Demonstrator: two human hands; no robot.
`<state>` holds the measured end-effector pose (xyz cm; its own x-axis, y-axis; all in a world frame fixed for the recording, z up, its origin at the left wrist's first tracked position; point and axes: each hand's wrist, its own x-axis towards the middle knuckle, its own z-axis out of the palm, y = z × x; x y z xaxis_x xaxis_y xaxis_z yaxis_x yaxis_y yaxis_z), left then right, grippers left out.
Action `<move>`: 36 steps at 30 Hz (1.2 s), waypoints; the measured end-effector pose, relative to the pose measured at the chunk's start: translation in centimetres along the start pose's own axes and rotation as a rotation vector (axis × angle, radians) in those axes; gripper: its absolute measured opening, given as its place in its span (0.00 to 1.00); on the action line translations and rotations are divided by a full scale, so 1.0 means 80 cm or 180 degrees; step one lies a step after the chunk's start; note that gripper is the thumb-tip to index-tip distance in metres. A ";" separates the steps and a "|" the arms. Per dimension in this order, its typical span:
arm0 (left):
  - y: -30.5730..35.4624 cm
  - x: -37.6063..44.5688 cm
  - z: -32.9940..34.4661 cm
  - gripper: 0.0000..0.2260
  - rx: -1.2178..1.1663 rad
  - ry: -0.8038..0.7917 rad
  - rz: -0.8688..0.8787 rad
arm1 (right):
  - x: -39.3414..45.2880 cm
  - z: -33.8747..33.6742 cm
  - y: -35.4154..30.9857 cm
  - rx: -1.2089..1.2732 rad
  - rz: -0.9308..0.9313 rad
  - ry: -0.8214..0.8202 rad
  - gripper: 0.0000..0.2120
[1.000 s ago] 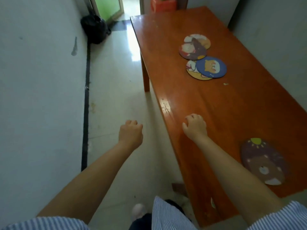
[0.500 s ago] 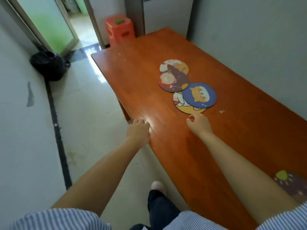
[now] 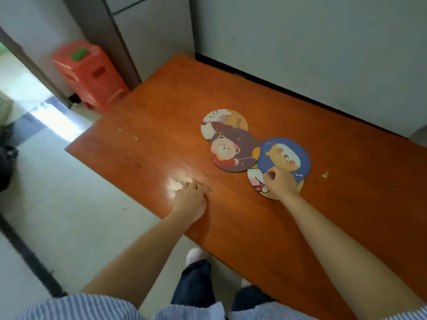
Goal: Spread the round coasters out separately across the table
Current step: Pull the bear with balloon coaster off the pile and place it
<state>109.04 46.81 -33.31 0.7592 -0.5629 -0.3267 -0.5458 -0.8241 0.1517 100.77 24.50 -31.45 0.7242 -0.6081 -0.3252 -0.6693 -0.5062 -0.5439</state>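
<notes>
Several round coasters lie overlapping on the orange-brown wooden table (image 3: 161,125). A cat coaster (image 3: 225,122) is farthest; a dark bear coaster (image 3: 233,151) covers its near edge. A blue dog coaster (image 3: 285,155) lies to the right, on top of a yellow coaster (image 3: 254,179). My right hand (image 3: 280,183) rests over the yellow coaster, fingers curled and pinching the blue coaster's near edge. My left hand (image 3: 189,197) lies on the table near its left edge, holding nothing, fingers loosely spread.
A grey wall runs along the table's far and right side. A red plastic stool (image 3: 90,72) stands past the table's far left corner by a doorway. A black bag (image 3: 4,167) sits on the floor at left. A small crumb (image 3: 325,174) lies right of the coasters.
I have stepped along the table toward the overlapping coasters. My right hand moved forward onto the yellow and blue coasters. My left hand came from beside the table onto its top.
</notes>
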 end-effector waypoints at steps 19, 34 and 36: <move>-0.091 0.087 -0.015 0.12 -0.0541 0.0008 0.0600 | 0.094 0.050 -0.074 -0.0181 0.1327 0.0822 0.22; 0.025 0.123 -0.027 0.17 -0.0403 -0.0445 0.0810 | -0.017 -0.002 0.012 0.0240 0.1034 -0.0813 0.23; 0.039 0.099 -0.011 0.18 -0.0244 -0.0556 0.1008 | -0.035 -0.001 0.031 0.0007 0.0996 -0.0895 0.22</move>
<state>113.66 39.71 -34.61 0.4813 -0.7770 -0.4057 -0.7108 -0.6168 0.3380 97.01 24.89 -31.82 0.5034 -0.5416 -0.6732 -0.8640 -0.3222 -0.3868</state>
